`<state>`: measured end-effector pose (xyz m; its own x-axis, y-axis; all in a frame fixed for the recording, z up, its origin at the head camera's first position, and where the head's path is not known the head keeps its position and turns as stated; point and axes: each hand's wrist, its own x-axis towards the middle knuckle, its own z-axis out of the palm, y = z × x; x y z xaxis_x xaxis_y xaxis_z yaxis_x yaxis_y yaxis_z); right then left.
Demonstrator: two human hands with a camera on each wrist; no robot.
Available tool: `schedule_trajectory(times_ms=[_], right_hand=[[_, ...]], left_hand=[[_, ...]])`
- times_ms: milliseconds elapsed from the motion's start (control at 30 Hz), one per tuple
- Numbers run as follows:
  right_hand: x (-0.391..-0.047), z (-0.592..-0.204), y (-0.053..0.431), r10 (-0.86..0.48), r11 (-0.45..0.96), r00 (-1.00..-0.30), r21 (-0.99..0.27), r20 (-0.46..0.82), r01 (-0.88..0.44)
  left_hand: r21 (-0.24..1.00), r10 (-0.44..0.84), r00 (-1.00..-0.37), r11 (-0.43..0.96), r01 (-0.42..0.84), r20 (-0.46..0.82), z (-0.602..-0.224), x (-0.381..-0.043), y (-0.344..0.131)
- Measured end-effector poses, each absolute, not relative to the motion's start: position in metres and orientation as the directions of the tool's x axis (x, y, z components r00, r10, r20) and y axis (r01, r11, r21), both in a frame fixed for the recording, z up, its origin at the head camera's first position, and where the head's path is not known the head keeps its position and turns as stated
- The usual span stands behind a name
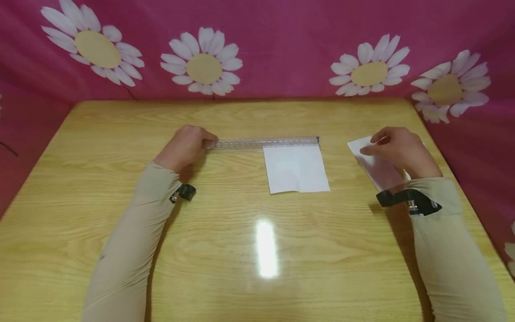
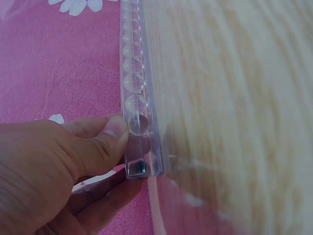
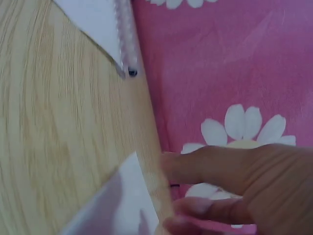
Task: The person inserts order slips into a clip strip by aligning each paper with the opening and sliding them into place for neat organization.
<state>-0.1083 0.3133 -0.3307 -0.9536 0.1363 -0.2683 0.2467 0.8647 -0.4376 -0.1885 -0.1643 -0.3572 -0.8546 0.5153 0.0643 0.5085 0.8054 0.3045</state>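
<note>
My left hand (image 1: 185, 145) pinches the left end of a long, clear, ruler-like plastic strip (image 1: 249, 143). In the left wrist view, a row of round shapes runs along the strip (image 2: 133, 83), with the thumb pressed to its side. The strip's right end, with a small dark spot, lies along the top edge of a white square of paper (image 1: 297, 170). My right hand (image 1: 404, 150) hovers over a second white sheet (image 1: 382, 172) on the right, its fingers bent loosely. In the right wrist view, the fingers (image 3: 210, 171) are apart from that sheet's corner (image 3: 124, 196).
The wooden table (image 1: 217, 241) has a glossy light reflection near its middle front. A pink cloth (image 1: 281, 49) with large white daisies hangs behind the table and at its sides. Black wrist cameras (image 1: 420, 202) sit on both sleeves.
</note>
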Motion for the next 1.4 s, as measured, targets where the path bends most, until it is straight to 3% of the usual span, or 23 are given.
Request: schedule_trajectory(times_ms=[133, 800, 1400], right_hand=[[-0.106, -0.330, 0.322, 0.128, 0.905, -0.952, -0.359, -0.278, 0.227], [-0.102, -0.328, 0.334, 0.107, 0.961, -0.918, -0.198, -0.383, 0.194], [-0.103, -0.333, 0.325, 0.118, 0.931, -0.908, -0.274, -0.401, 0.242]], left_hand=[[0.302, 0.519, -0.853, 0.805, 0.511, 0.061, -0.356, -0.189, -0.164], [0.272, 0.532, -0.843, 0.802, 0.533, 0.082, -0.357, -0.187, -0.164], [0.284, 0.517, -0.853, 0.809, 0.514, 0.070, -0.358, -0.189, -0.163]])
